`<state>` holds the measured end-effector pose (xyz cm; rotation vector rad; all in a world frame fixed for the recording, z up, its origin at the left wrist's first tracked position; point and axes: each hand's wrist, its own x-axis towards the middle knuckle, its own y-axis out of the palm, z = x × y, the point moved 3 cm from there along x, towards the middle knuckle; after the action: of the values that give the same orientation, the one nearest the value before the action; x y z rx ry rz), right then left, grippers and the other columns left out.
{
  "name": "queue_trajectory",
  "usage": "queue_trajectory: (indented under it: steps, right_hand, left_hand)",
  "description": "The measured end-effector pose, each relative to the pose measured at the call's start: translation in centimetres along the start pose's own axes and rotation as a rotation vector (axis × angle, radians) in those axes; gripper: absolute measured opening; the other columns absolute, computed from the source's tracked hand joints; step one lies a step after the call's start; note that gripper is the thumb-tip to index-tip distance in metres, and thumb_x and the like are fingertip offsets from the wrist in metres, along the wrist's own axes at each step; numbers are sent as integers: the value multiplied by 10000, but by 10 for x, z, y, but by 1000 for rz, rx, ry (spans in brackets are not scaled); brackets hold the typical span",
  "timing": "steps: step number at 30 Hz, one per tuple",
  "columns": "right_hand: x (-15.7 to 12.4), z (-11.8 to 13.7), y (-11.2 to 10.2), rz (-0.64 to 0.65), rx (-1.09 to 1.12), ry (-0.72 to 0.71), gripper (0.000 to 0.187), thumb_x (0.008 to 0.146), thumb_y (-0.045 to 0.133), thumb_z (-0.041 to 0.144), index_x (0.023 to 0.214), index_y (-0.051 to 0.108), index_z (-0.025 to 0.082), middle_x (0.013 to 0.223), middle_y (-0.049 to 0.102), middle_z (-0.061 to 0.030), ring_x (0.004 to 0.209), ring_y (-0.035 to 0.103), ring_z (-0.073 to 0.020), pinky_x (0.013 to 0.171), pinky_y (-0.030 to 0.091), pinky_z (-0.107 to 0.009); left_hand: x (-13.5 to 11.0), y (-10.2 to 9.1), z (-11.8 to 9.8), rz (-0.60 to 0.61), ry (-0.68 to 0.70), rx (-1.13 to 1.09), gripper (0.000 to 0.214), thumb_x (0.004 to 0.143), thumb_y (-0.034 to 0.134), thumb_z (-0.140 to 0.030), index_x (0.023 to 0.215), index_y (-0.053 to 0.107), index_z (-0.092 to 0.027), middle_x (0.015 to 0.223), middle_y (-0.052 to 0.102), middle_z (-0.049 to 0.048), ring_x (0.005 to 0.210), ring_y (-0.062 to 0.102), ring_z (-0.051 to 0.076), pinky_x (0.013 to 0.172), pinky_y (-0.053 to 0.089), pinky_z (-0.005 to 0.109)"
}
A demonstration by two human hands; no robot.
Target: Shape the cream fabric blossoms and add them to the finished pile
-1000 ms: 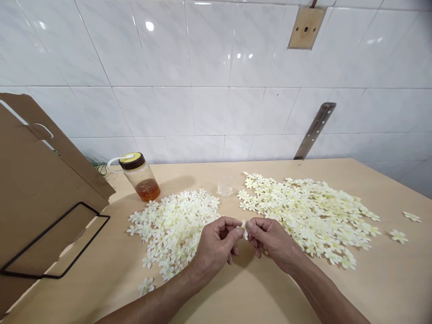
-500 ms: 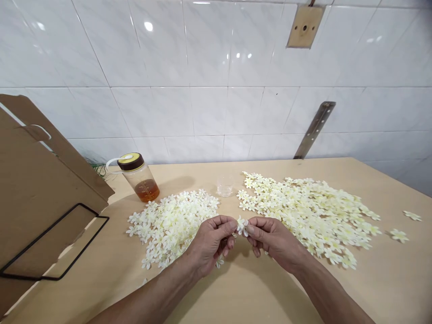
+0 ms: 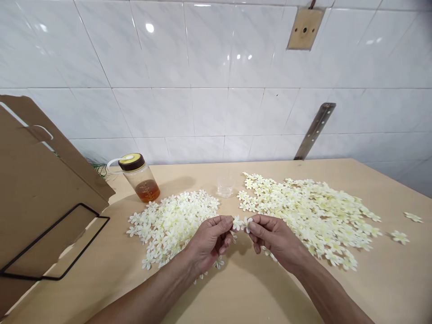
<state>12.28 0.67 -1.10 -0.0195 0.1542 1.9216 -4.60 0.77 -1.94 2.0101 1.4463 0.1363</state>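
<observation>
My left hand [image 3: 209,240] and my right hand [image 3: 275,238] meet above the wooden table [image 3: 256,292], between two heaps of small white fabric flowers. Each hand pinches a white flower [image 3: 240,222] at its fingertips; the flowers touch or overlap where the hands meet. Whether they are two pieces or one joined piece I cannot tell. The left heap [image 3: 170,225] lies just beyond my left hand. The larger right heap [image 3: 310,216] spreads beyond and to the right of my right hand.
A bottle with amber liquid and a yellow-brown lid [image 3: 140,177] stands at the back left. A small clear cup [image 3: 225,186] sits between the heaps. A cardboard box with a black wire handle [image 3: 37,202] leans at the left. Two stray flowers [image 3: 400,236] lie far right. A tiled wall rises behind.
My hands have drawn slightly apart and moved a little away from me. The flower between my fingertips now shows spread out as white petals held by both hands.
</observation>
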Motion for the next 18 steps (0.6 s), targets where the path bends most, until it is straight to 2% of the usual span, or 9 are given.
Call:
queue_trajectory:
  steps: [8, 15, 18]
  right_hand:
    - [-1, 4, 4, -37, -163, -9, 392, 861, 569, 514, 699, 606, 159, 560, 525, 18, 485, 505, -101, 515, 436, -237]
    - [-2, 7, 7, 1, -172, -13, 408, 880, 538, 517, 712, 604, 152, 585, 531, 18, 489, 509, -91, 522, 438, -224]
    - [-2, 7, 6, 0, -158, -9, 405, 878, 540, 517, 734, 618, 147, 585, 532, 17, 489, 506, -89, 519, 435, -221]
  left_hand:
    - [3, -3, -4, -4, 25, -20, 352, 725, 742, -415, 720, 543, -126, 558, 498, -40, 389, 342, 20, 348, 193, 167]
    - [4, -6, -5, 2, 20, -10, 334, 763, 710, -411, 715, 543, -126, 509, 466, -51, 363, 315, 19, 355, 197, 173]
    - [5, -7, -5, -5, 46, -31, 316, 757, 720, -385, 718, 547, -124, 593, 518, -30, 389, 345, 19, 353, 199, 172]
